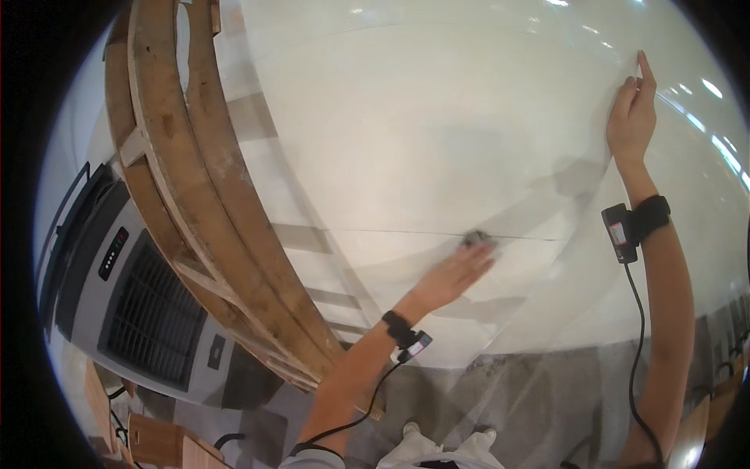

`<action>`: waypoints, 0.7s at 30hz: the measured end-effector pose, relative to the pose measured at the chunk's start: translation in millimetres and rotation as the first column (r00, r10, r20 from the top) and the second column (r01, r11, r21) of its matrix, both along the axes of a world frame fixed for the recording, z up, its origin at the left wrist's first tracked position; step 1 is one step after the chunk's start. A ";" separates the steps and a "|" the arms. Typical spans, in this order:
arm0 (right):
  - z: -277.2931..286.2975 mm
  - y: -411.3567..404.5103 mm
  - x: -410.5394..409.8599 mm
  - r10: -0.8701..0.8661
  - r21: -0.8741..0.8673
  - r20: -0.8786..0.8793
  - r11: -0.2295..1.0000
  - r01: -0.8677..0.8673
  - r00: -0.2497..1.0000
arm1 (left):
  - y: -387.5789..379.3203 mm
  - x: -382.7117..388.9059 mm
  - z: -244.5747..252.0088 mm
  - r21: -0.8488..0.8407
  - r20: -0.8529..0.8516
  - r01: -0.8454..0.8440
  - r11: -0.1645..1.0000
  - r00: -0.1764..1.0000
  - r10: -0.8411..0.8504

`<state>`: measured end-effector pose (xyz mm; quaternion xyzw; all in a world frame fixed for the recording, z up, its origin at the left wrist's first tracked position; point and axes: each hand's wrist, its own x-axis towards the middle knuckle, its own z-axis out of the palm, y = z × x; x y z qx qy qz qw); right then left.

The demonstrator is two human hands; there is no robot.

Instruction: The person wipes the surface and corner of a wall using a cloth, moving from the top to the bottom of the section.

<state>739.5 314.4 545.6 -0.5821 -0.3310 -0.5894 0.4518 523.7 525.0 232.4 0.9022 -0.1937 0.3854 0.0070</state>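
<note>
Blurred by motion, my left hand [454, 280] reaches to the white glossy wall [410, 152]. Its fingertips hold a small dark grey pad [477, 237] against the surface, right on a thin dark seam line. What the pad is made of cannot be told. Higher up and to the right, my right hand [634, 120] rests against the wall with nothing seen in it. Its index finger points up and the thumb stands apart. Each wrist wears a black strap with a small cabled device.
A wooden ladder-like frame [217, 193] leans along the left, casting striped shadows on the wall. Behind it stands a grey air cooler [155, 311]. Wooden chairs [153, 439] are at the lower left. My shoes stand on the grey floor [527, 398] near the wall's foot.
</note>
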 end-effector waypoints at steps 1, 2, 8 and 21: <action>-1.0 -2.2 2.6 -0.011 -0.004 0.006 1.000 0.011 1.000 | 10.2 -8.8 5.4 -0.055 0.084 -0.019 0.998 0.996 0.024; -1.4 -6.8 4.6 -0.022 -0.001 0.007 1.000 0.022 1.000 | 20.7 -24.9 23.3 -0.122 0.226 -0.057 0.991 0.971 0.083; -2.1 -2.4 -0.2 -0.001 0.008 0.003 1.000 0.001 1.000 | 69.4 -74.4 86.6 -0.585 0.487 -0.088 0.806 0.757 0.436; -2.9 -9.7 5.7 0.005 0.000 -0.016 1.000 -0.005 1.000 | 99.7 -63.8 95.1 -0.487 0.610 -0.280 0.827 0.569 0.551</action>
